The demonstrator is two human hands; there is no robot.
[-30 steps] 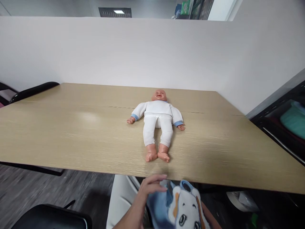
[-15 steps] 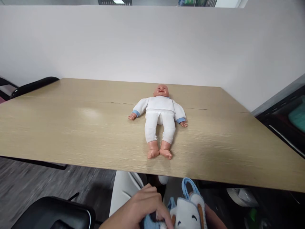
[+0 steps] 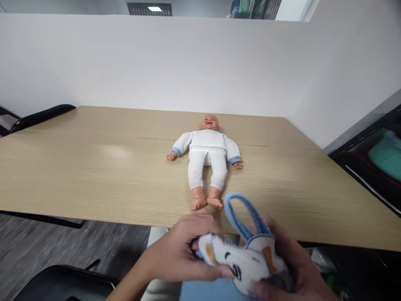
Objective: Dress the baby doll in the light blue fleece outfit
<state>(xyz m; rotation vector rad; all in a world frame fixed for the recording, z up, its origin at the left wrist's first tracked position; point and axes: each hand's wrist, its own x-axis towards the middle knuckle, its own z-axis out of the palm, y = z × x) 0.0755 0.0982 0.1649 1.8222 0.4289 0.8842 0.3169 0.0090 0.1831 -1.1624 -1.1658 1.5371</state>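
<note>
In front of me, over the table's front edge, I hold a blue-and-white cloth item with an animal face point(image 3: 242, 261). It has dark stitched features, orange-brown patches on its ears and a blue loop strap point(image 3: 239, 198) standing up. My left hand point(image 3: 184, 246) is closed on its left side, thumb across the face. My right hand point(image 3: 291, 267) grips the other side, slightly blurred. Blue fabric point(image 3: 209, 290) hangs below; its full shape is hidden. Beyond my hands a baby doll point(image 3: 207, 144) in white clothes with blue cuffs lies face up on the table, feet toward me.
The light wooden table point(image 3: 94, 179) runs across the view, up against a white partition point(image 3: 156, 62). A black chair point(image 3: 65, 282) stands at the lower left. On the right is a dark rack point(image 3: 372, 171) with teal fabric point(image 3: 387, 154).
Both hands have risen from my lap to the table's front edge, bringing the animal-face cloth item up with them. The doll lies as before; the view has shifted slightly.
</note>
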